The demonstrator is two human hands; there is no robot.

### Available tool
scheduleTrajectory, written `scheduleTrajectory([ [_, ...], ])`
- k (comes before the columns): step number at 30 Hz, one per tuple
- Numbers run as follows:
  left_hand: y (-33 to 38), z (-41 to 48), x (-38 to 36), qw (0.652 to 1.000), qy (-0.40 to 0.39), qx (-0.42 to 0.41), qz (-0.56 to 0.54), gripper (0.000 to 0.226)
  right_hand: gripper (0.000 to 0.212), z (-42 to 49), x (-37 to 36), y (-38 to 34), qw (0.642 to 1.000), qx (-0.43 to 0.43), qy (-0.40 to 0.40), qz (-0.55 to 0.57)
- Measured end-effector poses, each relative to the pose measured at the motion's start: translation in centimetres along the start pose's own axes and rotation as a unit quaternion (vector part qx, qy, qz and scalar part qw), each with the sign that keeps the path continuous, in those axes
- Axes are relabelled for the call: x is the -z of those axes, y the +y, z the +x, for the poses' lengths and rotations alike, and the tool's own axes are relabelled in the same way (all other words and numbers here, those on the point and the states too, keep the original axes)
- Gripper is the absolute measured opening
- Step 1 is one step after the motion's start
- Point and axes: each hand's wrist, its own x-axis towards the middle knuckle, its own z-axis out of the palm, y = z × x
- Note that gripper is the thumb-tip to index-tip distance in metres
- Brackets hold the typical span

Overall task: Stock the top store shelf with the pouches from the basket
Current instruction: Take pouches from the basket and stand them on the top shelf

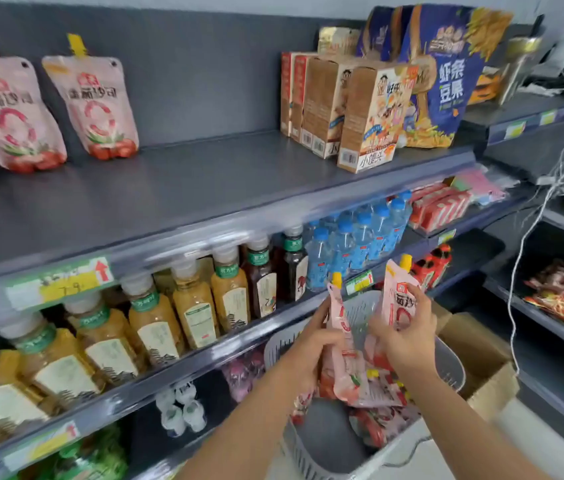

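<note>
Low and right of the middle, the left hand (311, 341) and the right hand (408, 337) each grip one pink soft pouch with a yellow cap (394, 299) over the grey plastic basket (446, 358), hiding part of the blurry pouches inside, below the dark grey top shelf (204, 181).
</note>
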Motion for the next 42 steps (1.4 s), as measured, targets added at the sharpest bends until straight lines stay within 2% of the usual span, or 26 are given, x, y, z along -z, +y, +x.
scheduleTrajectory([
  [5, 8.7, -8.3, -0.2, 0.989, -0.050, -0.128, 0.063, 0.093, 0.090, -4.0, -0.9, -9.4, 0.988, 0.138, 0.041, 0.057],
  [7, 12.2, -11.9, 0.5, 0.979, -0.037, -0.184, 0.086, 0.097, 0.094, -5.2, -1.8, -13.2, 0.978, 0.187, 0.046, 0.079],
  [10, 17.1, -16.8, 1.8, 0.946, 0.000, -0.287, 0.154, 0.100, 0.093, -6.0, -3.9, -18.1, 0.958, 0.263, 0.048, 0.101],
  [13, 21.7, -20.6, 3.2, 0.898, 0.074, -0.380, 0.208, 0.100, 0.093, -6.2, -6.5, -22.2, 0.950, 0.296, 0.031, 0.097],
  [18, 28.1, -22.1, 7.0, 0.811, 0.250, -0.457, 0.268, 0.102, 0.095, -5.4, -12.0, -26.4, 0.947, 0.304, 0.011, 0.106],
  [23, 32.4, -18.0, 12.9, 0.689, 0.447, -0.447, 0.354, 0.100, 0.098, -2.9, -17.9, -28.8, 0.945, 0.306, -0.034, 0.110],
  [27, 34.7, -13.7, 17.4, 0.651, 0.577, -0.376, 0.319, 0.103, 0.100, -0.1, -22.3, -30.4, 0.938, 0.314, -0.088, 0.118],
  [32, 36.2, -10.2, 22.0, 0.598, 0.648, -0.312, 0.355, 0.096, 0.104, 3.0, -26.8, -32.7, 0.921, 0.356, -0.128, 0.092],
  [38, 36.4, -8.7, 25.3, 0.586, 0.674, -0.307, 0.330, 0.091, 0.104, 4.8, -31.5, -33.5, 0.913, 0.369, -0.165, 0.063],
  [42, 36.4, -8.4, 26.4, 0.596, 0.671, -0.317, 0.308, 0.093, 0.106, 5.0, -34.0, -33.5, 0.917, 0.359, -0.165, 0.048],
])
